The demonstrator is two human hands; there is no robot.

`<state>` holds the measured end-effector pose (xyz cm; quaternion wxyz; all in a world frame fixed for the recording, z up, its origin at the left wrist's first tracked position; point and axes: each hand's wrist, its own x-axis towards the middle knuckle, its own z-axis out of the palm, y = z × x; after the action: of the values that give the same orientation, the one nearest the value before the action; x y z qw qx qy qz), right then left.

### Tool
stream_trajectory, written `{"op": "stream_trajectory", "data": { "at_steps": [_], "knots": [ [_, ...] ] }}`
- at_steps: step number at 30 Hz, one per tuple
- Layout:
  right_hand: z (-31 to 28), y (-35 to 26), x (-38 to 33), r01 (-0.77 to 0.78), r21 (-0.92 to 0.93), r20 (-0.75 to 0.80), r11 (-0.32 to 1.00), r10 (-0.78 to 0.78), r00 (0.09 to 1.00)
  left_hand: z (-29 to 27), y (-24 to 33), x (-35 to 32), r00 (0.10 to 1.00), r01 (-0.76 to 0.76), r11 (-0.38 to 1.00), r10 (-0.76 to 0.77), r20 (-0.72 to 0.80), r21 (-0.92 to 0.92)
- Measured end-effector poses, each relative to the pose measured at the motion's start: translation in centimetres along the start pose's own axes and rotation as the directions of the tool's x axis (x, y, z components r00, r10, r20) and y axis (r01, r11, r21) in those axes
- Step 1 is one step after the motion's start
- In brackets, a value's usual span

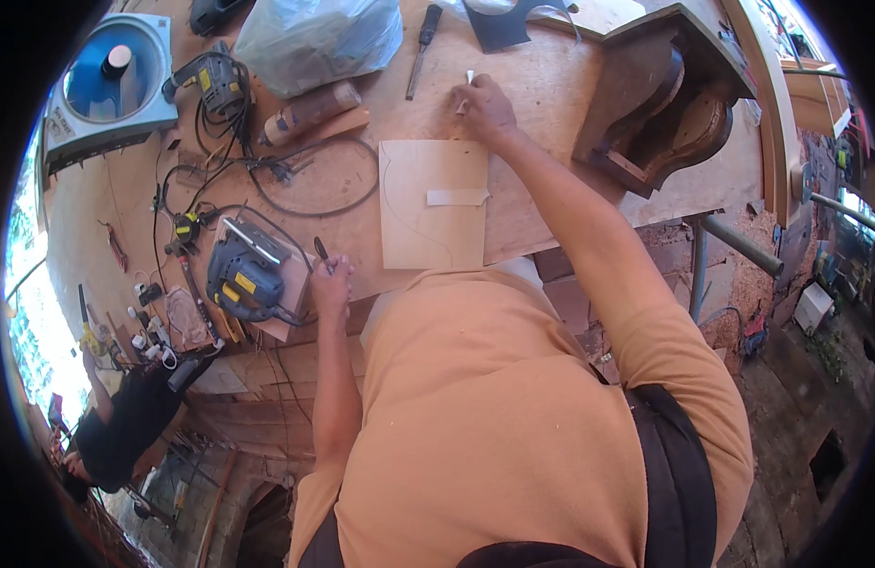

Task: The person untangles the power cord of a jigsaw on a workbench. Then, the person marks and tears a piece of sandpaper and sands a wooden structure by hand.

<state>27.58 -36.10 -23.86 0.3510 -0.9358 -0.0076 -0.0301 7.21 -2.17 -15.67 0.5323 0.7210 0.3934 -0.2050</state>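
Observation:
My left hand (332, 282) is at the bench's near edge, its fingers closed round a dark pen (321, 250) that points up and away. Farther off, past the board's top right corner, my right hand (487, 106) is closed on a thin white piece (469, 78); its kind is too small to make out. Between the hands a pale thin board (411, 175) lies flat, with a curved line drawn down it. A white paper strip (453, 198) rests on its right half.
Left of the board sit a blue-grey power sander (248, 275), a corded power tool (220, 87) and looped black cable (295, 204). A screwdriver (423, 47) lies beyond. Dark curved woodwork (636, 104) stands at right. Another person (130, 421) is at far left.

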Motion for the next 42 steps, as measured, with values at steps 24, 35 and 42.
{"op": "stream_trajectory", "data": {
  "at_steps": [24,35,42],
  "knots": [
    [-1.8,1.7,-3.5,0.113,-0.218,-0.105,0.969,-0.139,0.985,0.3,1.5,0.6,0.993,-0.060,0.998,0.061,0.102,-0.009],
    [-1.2,-0.7,-2.5,-0.125,-0.148,0.041,0.981,0.132,0.990,-0.1,2.0,0.0,0.991,-0.118,0.993,0.118,0.059,-0.011],
    [-7.6,-8.8,-6.5,0.050,0.375,0.310,0.926,-0.177,0.934,5.0,8.5,-2.2,0.905,-0.195,0.965,0.246,0.348,-0.175]
  ]
}}
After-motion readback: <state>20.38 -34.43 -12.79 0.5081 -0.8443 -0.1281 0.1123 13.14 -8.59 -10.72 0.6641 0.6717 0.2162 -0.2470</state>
